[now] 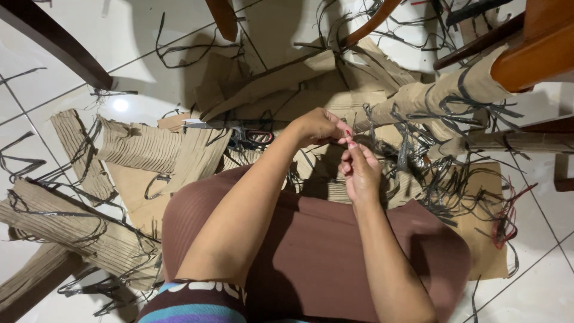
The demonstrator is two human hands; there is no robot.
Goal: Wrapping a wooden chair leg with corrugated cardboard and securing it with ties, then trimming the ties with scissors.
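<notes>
While we sit on the white tiled floor [66,54] with our brown-clad lap [311,251] below us, our two hands meet just above the knees. Our left hand [320,127] comes in from the left with its fingers [344,133] curled almost shut, thumb and forefinger pinched together at the tip. Our right hand [359,170] rises from below, its fingers [350,146] likewise pinched, so that the fingertips of both hands touch — what they pinch is too small and too hidden to make out, though it seems to be a thin dark strand. A tangle of black plastic strips [418,149] lies just beside the hands to the right, spreading over the flattened brown cardboard [478,239] there, and a few red strips [508,215] lie at its far right edge.

Just left of the left hand, a pair of scissors [251,136] with dark and red handles rests on the cardboard, near but not touching the hand. Further left lie ribbed, corrugated cardboard pieces [143,146], some bound with black strips, and more of them [66,230] lie at the lower left. Wooden chair legs [54,42] cross the top of the view — one at the upper left, another chair part [526,54] at the upper right, with folded cardboard [442,90] wrapped in strips lying under it.
</notes>
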